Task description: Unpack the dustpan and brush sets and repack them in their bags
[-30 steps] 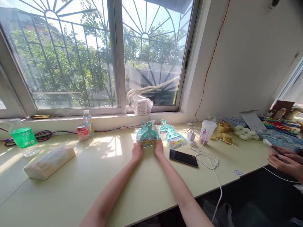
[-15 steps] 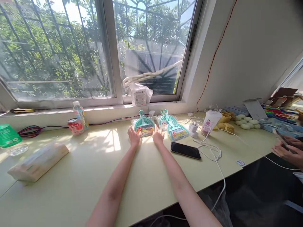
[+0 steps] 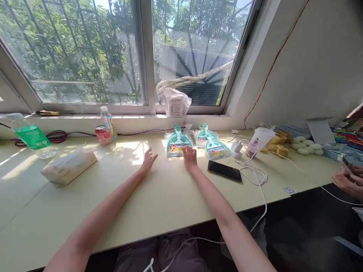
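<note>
The left hand is drifting away, released, leaving the packaged dustpan to the right hand, whose grip isn't showing clearly.

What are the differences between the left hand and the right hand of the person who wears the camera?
The left hand is apart from the leftmost green dustpan pack; the right hand is at that pack's lower right corner. The left hand is spread open, while the right hand has its fingers closer together. Both hands are bare and extended over the table.
</note>
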A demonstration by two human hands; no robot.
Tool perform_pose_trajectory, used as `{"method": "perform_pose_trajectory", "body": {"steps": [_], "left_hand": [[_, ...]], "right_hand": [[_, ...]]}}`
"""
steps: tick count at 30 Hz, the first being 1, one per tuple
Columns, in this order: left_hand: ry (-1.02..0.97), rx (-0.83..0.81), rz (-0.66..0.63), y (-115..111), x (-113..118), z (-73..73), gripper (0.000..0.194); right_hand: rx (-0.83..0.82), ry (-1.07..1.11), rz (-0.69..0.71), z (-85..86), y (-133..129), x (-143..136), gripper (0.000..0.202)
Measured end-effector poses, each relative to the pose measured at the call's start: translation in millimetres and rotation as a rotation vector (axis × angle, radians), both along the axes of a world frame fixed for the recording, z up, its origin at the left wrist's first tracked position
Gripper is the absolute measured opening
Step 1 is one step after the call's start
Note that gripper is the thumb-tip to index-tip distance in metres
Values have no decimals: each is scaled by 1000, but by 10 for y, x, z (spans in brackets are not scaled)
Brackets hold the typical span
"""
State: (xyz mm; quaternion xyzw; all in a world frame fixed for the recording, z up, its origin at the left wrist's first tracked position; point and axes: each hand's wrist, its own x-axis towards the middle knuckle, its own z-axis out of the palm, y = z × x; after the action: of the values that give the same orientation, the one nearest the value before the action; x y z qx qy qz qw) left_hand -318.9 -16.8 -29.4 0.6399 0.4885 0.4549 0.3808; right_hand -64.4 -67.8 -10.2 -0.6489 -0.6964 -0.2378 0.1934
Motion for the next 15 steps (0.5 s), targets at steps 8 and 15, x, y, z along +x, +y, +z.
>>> {"method": "perform_pose_trajectory", "body": {"steps": [8,15], "left_hand": [[-218,-50,-6,-364,-599,49,56],[-39,17,9,-435,-600,131,34]], "right_hand": [[409,602,-125,-101,-323,336,48],[459,825,37,-222,-291,544,51]]}}
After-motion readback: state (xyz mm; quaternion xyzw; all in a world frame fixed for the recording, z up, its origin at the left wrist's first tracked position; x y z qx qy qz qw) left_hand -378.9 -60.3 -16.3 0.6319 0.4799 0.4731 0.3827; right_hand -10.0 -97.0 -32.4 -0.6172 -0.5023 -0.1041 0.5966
